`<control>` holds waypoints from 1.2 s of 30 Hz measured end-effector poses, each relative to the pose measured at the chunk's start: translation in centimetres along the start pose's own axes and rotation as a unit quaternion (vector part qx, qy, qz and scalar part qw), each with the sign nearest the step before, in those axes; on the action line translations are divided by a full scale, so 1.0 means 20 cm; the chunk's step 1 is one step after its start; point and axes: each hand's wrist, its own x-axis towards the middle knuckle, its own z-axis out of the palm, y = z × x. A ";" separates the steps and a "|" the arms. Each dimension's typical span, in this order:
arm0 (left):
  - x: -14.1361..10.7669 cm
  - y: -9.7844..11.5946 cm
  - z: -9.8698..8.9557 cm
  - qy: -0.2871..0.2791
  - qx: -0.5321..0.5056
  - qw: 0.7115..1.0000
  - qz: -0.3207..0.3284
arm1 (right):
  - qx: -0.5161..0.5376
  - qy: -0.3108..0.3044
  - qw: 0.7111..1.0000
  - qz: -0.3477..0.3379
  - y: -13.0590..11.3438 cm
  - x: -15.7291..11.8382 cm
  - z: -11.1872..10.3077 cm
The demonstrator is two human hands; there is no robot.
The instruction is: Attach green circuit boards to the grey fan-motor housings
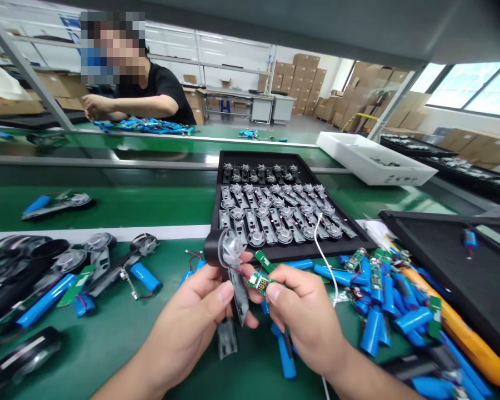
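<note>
From afar, my left grip (204,305) clamps a fan housing (234,268) as my right grip (302,308) pinches its wired, unseated circuit board (260,282), blue cells (387,297) loose at four o'clock.

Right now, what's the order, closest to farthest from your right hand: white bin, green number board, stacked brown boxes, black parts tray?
In the head view:
1. Green number board, held in the right hand.
2. Black parts tray, just ahead.
3. White bin, farther ahead, right.
4. Stacked brown boxes, far back.
</note>
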 end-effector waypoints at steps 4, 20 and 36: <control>0.00 0.00 0.00 -0.009 -0.002 1.000 -0.003 | 0.007 -0.007 1.000 -0.006 0.00 -0.01 0.00; 0.00 -0.02 -0.01 0.017 0.054 0.998 0.018 | 0.037 -0.025 0.998 -0.039 -0.01 0.00 0.01; -0.02 -0.01 0.04 0.080 0.186 0.976 0.074 | 0.018 -0.024 0.999 -0.023 0.04 -0.01 0.02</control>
